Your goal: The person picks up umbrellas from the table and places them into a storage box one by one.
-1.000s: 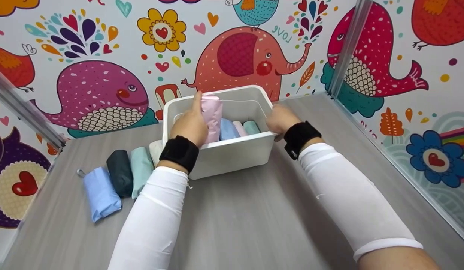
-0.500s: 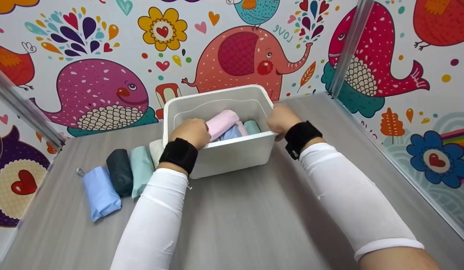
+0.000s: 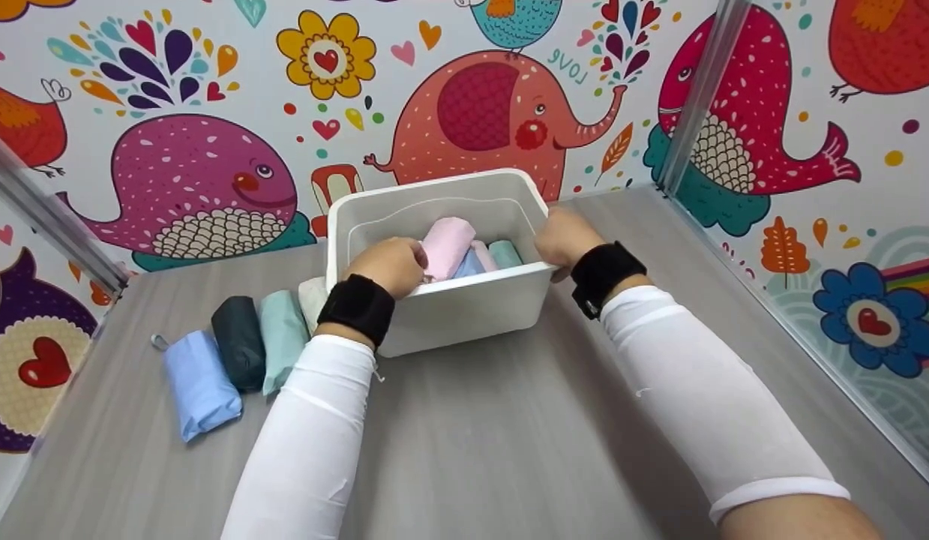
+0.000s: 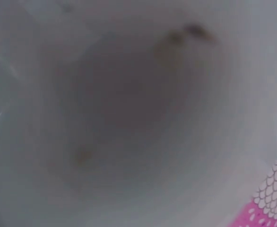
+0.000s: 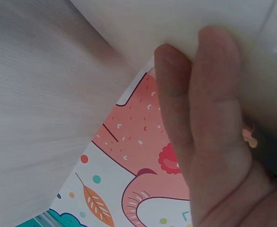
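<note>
A white plastic bin (image 3: 464, 319) stands on the grey table, tilted slightly in my view. Inside it lies a pink rolled fabric pouch (image 3: 449, 244), with blue (image 3: 468, 265) and green (image 3: 504, 255) pouches beside it. My left hand (image 3: 385, 266) reaches over the bin's near left rim, fingers curled at the pink pouch's near end; the fingertips are largely hidden. With my right hand (image 3: 567, 238) I grip the bin's right rim. Fingers of that hand (image 5: 219, 90) lie along the bin's outer wall in the right wrist view. The left wrist view is mostly a grey blur.
Left of the bin, blue (image 3: 202, 386), dark green (image 3: 239, 343) and light green (image 3: 282, 337) pouches lie in a row. A pale one (image 3: 312, 300) is partly hidden by my left wrist. Patterned wall panels (image 3: 479, 112) stand behind the bin and at both sides.
The pink pouch, upright in my left hand a second ago, now lies lower in the bin and has turned slightly. My left hand has shifted a little right. My right hand stays on the rim.
</note>
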### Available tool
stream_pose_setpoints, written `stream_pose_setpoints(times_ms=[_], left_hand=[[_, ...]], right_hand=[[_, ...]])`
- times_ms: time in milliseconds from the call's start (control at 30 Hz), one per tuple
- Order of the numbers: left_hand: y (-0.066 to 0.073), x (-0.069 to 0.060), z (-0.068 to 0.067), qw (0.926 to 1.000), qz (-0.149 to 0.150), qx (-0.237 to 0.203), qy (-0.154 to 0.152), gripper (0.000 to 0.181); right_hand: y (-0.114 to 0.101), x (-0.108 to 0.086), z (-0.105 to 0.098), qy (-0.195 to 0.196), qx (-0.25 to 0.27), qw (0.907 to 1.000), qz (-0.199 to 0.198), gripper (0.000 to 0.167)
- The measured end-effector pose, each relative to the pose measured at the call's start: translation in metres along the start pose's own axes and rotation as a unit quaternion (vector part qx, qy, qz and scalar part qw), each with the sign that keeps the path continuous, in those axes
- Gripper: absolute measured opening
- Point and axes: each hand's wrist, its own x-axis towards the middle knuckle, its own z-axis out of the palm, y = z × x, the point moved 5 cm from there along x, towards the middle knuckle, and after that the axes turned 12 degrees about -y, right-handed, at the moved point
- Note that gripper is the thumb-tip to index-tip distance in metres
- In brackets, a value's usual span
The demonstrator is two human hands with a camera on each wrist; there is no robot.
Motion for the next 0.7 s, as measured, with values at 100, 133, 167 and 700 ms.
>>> stream_pose_setpoints(times_ms=[100, 133, 167, 700], left_hand=[[-0.0001, 0.0010, 0.0010, 0.9999, 0.009, -0.006, 0.001, 0.034], [-0.0002, 0.0013, 0.0016, 0.9999, 0.013, -0.008, 0.002, 0.036], [-0.0003, 0.0016, 0.0021, 0.9998, 0.018, -0.008, 0.003, 0.037], [0.0004, -0.0042, 0.0039, 0.9980, 0.033, -0.013, 0.053, 0.042]], right_hand=[[0.0000, -0.0003, -0.0003, 0.001, 0.004, 1.0000, -0.002, 0.043], [-0.0002, -0.0004, -0.0001, 0.001, 0.005, 1.0000, -0.003, 0.042], [-0.0005, -0.0004, 0.0001, 0.001, 0.005, 1.0000, -0.004, 0.041], [-0.0004, 0.0009, 0.0000, 0.007, -0.006, 0.9998, -0.015, 0.038]])
